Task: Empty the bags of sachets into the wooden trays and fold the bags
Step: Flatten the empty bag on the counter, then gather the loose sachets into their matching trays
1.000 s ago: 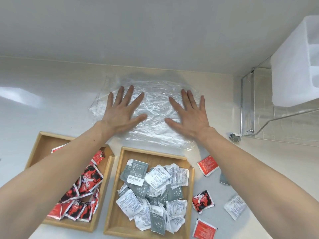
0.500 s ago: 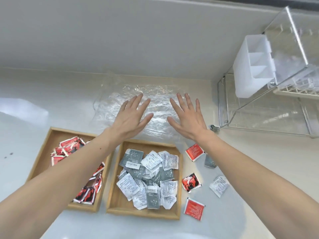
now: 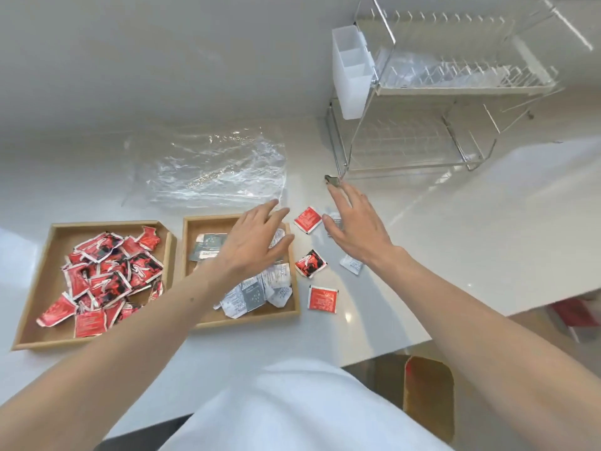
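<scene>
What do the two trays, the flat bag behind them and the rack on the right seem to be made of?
Left tray and right tray: light wood, perhaps bamboo; matte, pale tan, with thick joined walls. Bag: thin clear plastic film, glossy; it wrinkles and glints. Rack: apparently clear acrylic panels on shiny metal rods, though glass cannot be ruled out.

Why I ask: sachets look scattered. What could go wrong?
Three red square sachets lie on the white counter beside the right wooden tray of grey-and-white sachets; they might land there instead of in the left wooden tray of red ones. The clear plastic bag lies unfolded, gripped by neither the left hand nor right hand; it may be forgotten.
</scene>
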